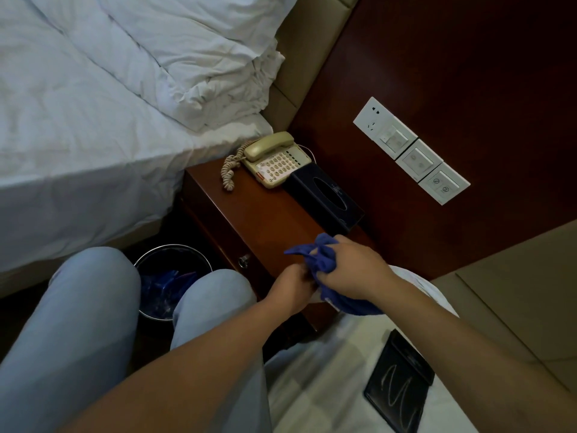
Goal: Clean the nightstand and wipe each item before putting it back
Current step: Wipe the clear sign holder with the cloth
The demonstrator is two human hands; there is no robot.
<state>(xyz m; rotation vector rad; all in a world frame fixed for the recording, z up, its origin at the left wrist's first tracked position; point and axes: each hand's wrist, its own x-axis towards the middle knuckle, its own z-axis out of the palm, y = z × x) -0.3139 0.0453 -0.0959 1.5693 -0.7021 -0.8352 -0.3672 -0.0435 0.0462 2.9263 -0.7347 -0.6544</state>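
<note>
A seated person's right hand (352, 270) is clutching a bunched blue cloth (324, 264), grip closed around it above the near corner of the nightstand (259, 220) surface. The left hand (293, 289) is touching the cloth's lower edge; whether it is gripping cannot be told. A beige telephone (274, 160) and a dark tissue box (324, 198) are sitting at the far edge, side by side.
</note>
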